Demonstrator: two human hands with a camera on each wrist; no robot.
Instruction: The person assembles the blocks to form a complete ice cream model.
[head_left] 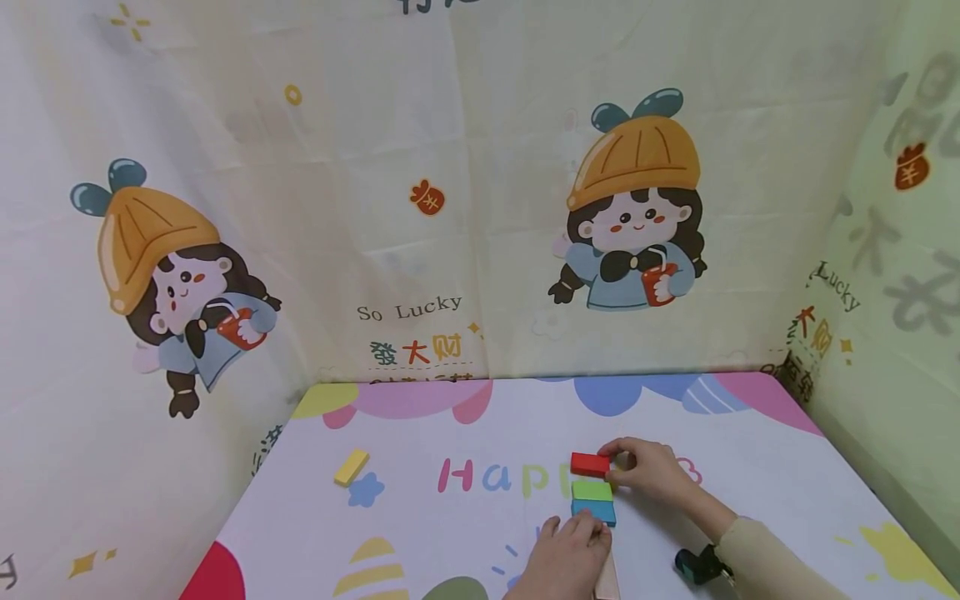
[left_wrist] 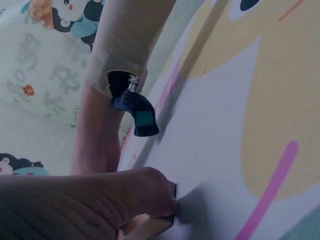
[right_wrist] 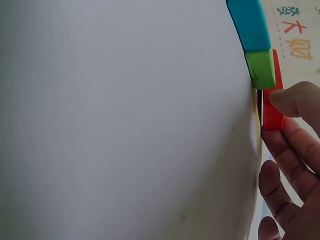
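My right hand [head_left: 651,468] pinches a red block [head_left: 589,464] between thumb and fingers at its right end. In the right wrist view the red block [right_wrist: 272,112] sits just past the light green block [right_wrist: 261,69]. Nearer to me, the green block [head_left: 592,490] lies against a blue block [head_left: 593,510] on the table. My left hand [head_left: 567,552] is at the near side of the blue block, its fingers curled over a plain wooden block [head_left: 607,577]. The hand covers part of this wooden block, also in the left wrist view [left_wrist: 145,227].
A yellow block [head_left: 352,468] lies apart at the table's left. The printed tabletop [head_left: 420,533] meets cloth-covered walls [head_left: 510,333] at the back and sides. A dark wrist camera [head_left: 699,565] sticks out from the right sleeve.
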